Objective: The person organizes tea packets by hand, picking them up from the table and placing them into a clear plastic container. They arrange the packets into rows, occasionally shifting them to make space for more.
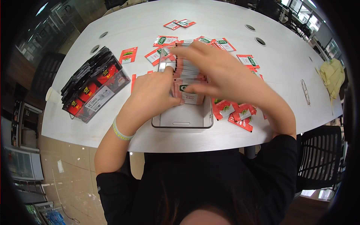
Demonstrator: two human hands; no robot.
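A clear box [182, 122] stands near the table's front edge, with a row of red and white tea sachets [189, 96] upright in its back part. My left hand [152, 90] reaches in over its left side, thumb and fingers on the sachets at the front of the row. Over the right and back of the box, my right hand [213, 71] is spread, slightly blurred, with its thumb near the front sachet. Whether its fingertips touch the row is unclear. Loose red sachets [242, 114] lie right of the box, and more lie behind it.
A clear bin [99, 101] of black and red coffee packets stands on the left, a paper cup [49, 93] beyond it. Glasses [305, 92] and a yellow cloth [332, 78] lie at the right. Round cable holes [260, 41] dot the white table [131, 28].
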